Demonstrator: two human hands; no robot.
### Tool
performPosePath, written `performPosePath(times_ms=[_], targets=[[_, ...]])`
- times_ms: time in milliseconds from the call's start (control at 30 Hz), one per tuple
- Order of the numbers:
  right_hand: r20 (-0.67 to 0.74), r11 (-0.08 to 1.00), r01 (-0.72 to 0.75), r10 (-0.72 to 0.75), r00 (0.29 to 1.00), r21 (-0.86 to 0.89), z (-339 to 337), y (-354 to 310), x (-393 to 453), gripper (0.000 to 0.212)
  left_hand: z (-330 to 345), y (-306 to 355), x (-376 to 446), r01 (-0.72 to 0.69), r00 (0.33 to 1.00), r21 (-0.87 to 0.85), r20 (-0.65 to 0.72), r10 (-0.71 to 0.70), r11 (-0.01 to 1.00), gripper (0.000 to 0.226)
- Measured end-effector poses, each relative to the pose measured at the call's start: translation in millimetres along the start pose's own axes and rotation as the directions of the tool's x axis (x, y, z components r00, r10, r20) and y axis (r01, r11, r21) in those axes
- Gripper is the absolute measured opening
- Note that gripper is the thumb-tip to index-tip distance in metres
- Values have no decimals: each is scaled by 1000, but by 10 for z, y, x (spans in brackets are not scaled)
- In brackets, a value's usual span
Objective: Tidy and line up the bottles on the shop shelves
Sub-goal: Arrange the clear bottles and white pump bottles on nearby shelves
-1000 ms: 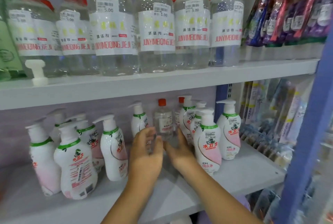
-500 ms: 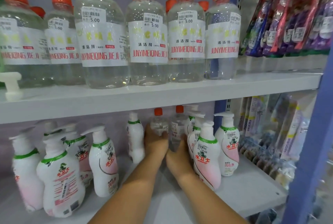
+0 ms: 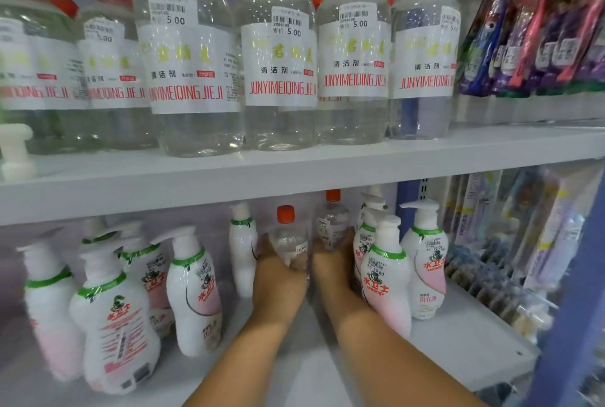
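Left hand (image 3: 278, 279) fingers curled round small clear bottle (image 3: 289, 243), right hand (image 3: 334, 262) fingers wrapped on second clear bottle (image 3: 332, 226) at its 1 o'clock, deep on lower shelf (image 3: 458, 334): slide both upright, slowly, avoiding pump bottles (image 3: 386, 279) at 3 o'clock.

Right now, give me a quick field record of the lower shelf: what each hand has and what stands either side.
left hand: grips the nearer small clear bottle, orange cap
right hand: wraps the farther small clear bottle, orange cap
left of hands: white pump bottles, loosely grouped, facing different ways
right of hands: pump bottles in a tight cluster
upper shelf: large clear bottles with orange caps, in a row
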State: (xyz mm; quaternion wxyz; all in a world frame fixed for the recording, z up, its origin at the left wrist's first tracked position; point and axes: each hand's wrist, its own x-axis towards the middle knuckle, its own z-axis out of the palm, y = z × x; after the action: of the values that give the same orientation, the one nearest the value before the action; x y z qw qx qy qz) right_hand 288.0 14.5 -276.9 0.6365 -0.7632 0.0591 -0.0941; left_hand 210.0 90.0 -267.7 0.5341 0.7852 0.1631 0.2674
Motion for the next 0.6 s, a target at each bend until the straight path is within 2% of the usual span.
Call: performPosePath(times_ms=[33,100,200,300,367,500,600], targets=[[11,1000,5,-5,1000,22,7,-32,-39,19,-93,35,-101,-18,1000,-7,13,18,1000,28],[27,1000,-15,14,1000,28,107,-9,-8,56,-275,104,-312,-26,999,-39,45,28,999,26],[-59,1000,11,-11,998,0,166,37,68,64,-524,103,-634,-32,997,-112,61,39,993,33],[-94,995,-2,-8,996,-102,177,6,40,58,-716,-33,-886,-51,997,-161,55,61,986,53],[-117,985,58,-77,990,-161,208,-13,-40,54,-837,-95,-1008,-59,995,-162,73,71,985,54],[30,956,185,-183,983,-229,282,121,-279,38,-1051,-176,-1160,-120,986,-163,96,137,979,60],[178,978,175,-154,972,-111,34,97,-711,24,-1182,-277,-1212,-120,983,-194,110,144,974,63]])
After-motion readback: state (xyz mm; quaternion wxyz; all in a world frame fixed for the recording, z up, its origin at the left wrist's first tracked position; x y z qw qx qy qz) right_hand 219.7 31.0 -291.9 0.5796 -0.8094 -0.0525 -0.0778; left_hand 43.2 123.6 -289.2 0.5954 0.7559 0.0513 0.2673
